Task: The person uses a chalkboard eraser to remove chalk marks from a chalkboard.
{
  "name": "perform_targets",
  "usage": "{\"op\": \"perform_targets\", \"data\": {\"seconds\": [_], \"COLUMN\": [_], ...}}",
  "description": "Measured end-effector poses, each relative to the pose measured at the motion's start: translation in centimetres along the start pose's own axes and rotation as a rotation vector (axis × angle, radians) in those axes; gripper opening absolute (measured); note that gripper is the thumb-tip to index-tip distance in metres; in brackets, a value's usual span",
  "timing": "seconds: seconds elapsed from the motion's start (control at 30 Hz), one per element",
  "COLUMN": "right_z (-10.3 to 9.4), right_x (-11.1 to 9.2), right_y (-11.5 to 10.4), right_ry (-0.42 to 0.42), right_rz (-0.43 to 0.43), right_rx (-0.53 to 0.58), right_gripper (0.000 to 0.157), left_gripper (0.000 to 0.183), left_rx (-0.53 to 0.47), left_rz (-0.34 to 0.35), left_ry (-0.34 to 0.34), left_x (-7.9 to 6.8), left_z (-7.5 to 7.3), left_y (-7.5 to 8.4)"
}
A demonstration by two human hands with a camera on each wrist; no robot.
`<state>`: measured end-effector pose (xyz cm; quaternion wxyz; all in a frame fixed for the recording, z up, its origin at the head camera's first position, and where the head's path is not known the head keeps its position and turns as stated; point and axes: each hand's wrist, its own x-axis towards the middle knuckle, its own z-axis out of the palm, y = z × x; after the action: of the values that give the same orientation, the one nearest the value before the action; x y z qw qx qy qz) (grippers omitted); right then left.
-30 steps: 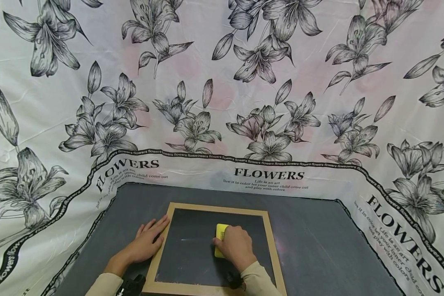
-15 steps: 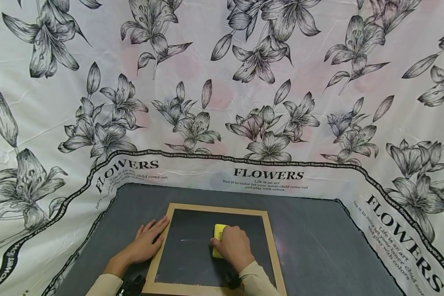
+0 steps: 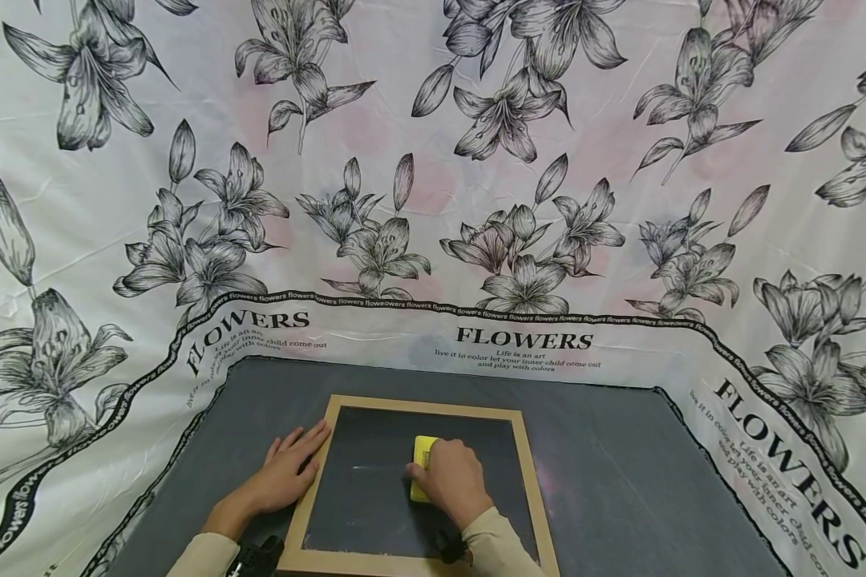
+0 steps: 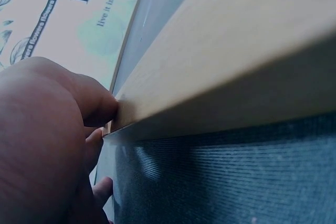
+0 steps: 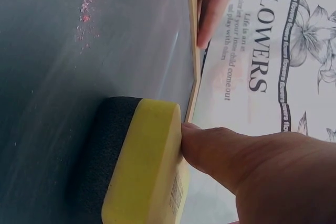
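A chalkboard [image 3: 368, 489] in a light wooden frame [image 3: 433, 406] lies on the dark table. My right hand [image 3: 453, 478] grips a yellow chalkboard eraser [image 3: 420, 481]. In the right wrist view the thumb presses on the yellow body of the eraser [image 5: 147, 161], whose dark felt side faces the board. My left hand [image 3: 283, 474] rests along the left side of the frame, fingers extended. Its thumb and fingertips touch the wooden edge [image 4: 173, 66] in the left wrist view.
Pinkish chalk dust [image 5: 86, 17] lies on the board, with faint pale smears around it. The grey tabletop [image 3: 621, 481] extends to the right of the frame. A white floral cloth [image 3: 433, 240] hangs behind and at both sides.
My right hand and the eraser have shifted slightly left across the board. The left hand has stayed on the frame's left side.
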<state>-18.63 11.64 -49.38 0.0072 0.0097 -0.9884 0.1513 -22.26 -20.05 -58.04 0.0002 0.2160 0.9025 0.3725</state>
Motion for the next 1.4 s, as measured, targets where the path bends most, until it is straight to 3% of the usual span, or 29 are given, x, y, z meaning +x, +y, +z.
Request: {"op": "perform_targets", "data": {"seconds": [0.3,1.4], "right_z": [0.2,0.5], "right_x": [0.1,0.0], "right_y": [-0.5,-1.4], "right_ry": [-0.011,-0.009], "right_rz": [-0.009,-0.023], "right_rx": [0.014,0.02], "right_gripper": [0.049,0.047], "left_gripper": [0.061,0.061], "left_rx": [-0.012,0.003], "left_rz": [0.004,-0.023], "left_ry": [-0.003,-0.023], "left_x": [-0.2,0.0], "left_z": [-0.3,-0.3], "left_y": [0.7,0.9]}}
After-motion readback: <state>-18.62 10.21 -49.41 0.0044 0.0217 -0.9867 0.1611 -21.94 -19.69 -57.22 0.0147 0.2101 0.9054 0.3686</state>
